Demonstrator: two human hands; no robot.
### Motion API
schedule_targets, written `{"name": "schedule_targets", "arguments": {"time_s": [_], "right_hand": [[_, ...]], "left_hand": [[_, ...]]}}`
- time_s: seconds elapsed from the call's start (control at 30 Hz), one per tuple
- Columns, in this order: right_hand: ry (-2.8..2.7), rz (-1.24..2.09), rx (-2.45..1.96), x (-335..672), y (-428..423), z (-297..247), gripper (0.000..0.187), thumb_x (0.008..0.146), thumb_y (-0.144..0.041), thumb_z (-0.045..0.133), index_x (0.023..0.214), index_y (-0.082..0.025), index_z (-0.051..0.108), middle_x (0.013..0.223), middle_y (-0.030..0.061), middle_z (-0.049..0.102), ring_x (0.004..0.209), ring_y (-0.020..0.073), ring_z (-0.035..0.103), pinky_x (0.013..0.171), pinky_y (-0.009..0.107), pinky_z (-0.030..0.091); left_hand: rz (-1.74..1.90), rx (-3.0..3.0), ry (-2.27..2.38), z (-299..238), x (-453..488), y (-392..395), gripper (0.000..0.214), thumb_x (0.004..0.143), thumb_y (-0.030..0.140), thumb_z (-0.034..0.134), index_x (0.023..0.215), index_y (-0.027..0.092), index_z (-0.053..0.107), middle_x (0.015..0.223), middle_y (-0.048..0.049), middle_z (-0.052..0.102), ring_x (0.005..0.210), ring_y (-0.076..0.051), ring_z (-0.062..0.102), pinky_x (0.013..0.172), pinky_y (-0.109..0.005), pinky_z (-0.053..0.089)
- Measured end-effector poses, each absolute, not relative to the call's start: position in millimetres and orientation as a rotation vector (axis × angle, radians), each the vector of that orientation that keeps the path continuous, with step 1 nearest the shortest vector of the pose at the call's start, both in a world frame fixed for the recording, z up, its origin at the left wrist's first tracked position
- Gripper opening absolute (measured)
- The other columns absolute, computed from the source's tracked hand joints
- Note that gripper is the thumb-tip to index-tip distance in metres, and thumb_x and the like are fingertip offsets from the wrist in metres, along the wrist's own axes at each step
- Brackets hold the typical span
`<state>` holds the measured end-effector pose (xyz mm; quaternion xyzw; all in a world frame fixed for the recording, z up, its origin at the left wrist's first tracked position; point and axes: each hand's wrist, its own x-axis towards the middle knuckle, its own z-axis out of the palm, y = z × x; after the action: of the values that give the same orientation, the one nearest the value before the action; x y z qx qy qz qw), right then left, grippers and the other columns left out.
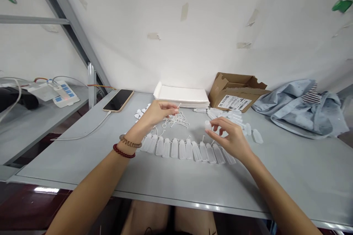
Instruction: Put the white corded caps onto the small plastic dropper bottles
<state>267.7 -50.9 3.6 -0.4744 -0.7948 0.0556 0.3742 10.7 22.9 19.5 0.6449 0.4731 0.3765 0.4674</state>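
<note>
My left hand (156,113) reaches over a loose pile of small white plastic strap caps (178,120) and pinches one thin white piece at its fingertips. My right hand (230,136) is closed round a small translucent plastic bottle (207,125), held just above the table. A row of several identical small bottles (187,149) lies side by side in front of both hands. More loose bottles (242,121) lie to the right, near the box.
A stack of white sheets (182,97) and an open cardboard box (237,93) stand at the back. A phone (118,100) on a white cable lies at the back left. Blue clothing (300,106) is heaped at the right. The grey table's (165,187) front edge is close to my body.
</note>
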Motion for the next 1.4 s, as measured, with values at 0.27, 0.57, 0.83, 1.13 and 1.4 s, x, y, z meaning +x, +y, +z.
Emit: {"name": "schedule_targets", "arguments": {"time_s": [0.27, 0.57, 0.83, 1.13, 1.4], "right_hand": [[-2.256, 0.200, -1.216, 220.0, -36.5, 16.5, 0.013, 0.086, -0.028, 0.056, 0.091, -0.018, 0.062, 0.083, 0.0064, 0.069, 0.069, 0.0174, 0.062, 0.054, 0.027, 0.047], [-2.148, 0.166, -1.122, 211.4, -43.8, 5.7, 0.012, 0.088, -0.026, 0.055, 0.094, -0.017, 0.061, 0.081, 0.0066, 0.066, 0.073, 0.0175, 0.062, 0.054, 0.025, 0.046], [-2.140, 0.113, -1.075, 210.2, -46.7, 1.5, 0.014, 0.090, -0.028, 0.054, 0.100, -0.020, 0.059, 0.082, 0.0060, 0.068, 0.072, 0.0171, 0.064, 0.058, 0.027, 0.049], [-2.132, 0.167, -1.132, 212.8, -47.3, -0.4, 0.016, 0.089, -0.031, 0.053, 0.097, -0.019, 0.060, 0.081, 0.0061, 0.069, 0.071, 0.0178, 0.064, 0.056, 0.028, 0.050], [-2.025, 0.418, -1.196, 214.0, -48.6, 9.5, 0.012, 0.085, -0.030, 0.059, 0.086, -0.019, 0.064, 0.076, 0.0029, 0.070, 0.065, 0.0149, 0.062, 0.051, 0.024, 0.049]], "left_hand": [[1.015, 1.259, 0.906, 26.0, 17.3, 12.8, 0.020, 0.073, 0.031, 0.075, 0.082, 0.013, 0.071, 0.078, -0.0064, 0.070, 0.072, -0.013, 0.064, 0.068, -0.027, 0.051], [1.015, 1.273, 0.877, 26.9, 27.0, 2.5, 0.017, 0.075, 0.029, 0.072, 0.079, 0.013, 0.071, 0.078, -0.0060, 0.069, 0.071, -0.012, 0.062, 0.070, -0.028, 0.052], [1.000, 1.272, 0.881, 25.5, 32.5, -1.6, 0.015, 0.075, 0.028, 0.071, 0.076, 0.012, 0.070, 0.077, -0.0049, 0.066, 0.070, -0.012, 0.060, 0.069, -0.027, 0.051], [1.029, 1.273, 0.886, 28.6, 32.5, -2.4, 0.015, 0.075, 0.028, 0.070, 0.074, 0.013, 0.069, 0.076, -0.0041, 0.065, 0.062, -0.008, 0.054, 0.060, -0.024, 0.046], [1.141, 1.198, 0.756, 32.9, 32.6, -2.0, 0.012, 0.074, 0.022, 0.071, 0.071, 0.012, 0.065, 0.078, -0.0048, 0.067, 0.060, -0.007, 0.053, 0.056, -0.021, 0.044]]}}
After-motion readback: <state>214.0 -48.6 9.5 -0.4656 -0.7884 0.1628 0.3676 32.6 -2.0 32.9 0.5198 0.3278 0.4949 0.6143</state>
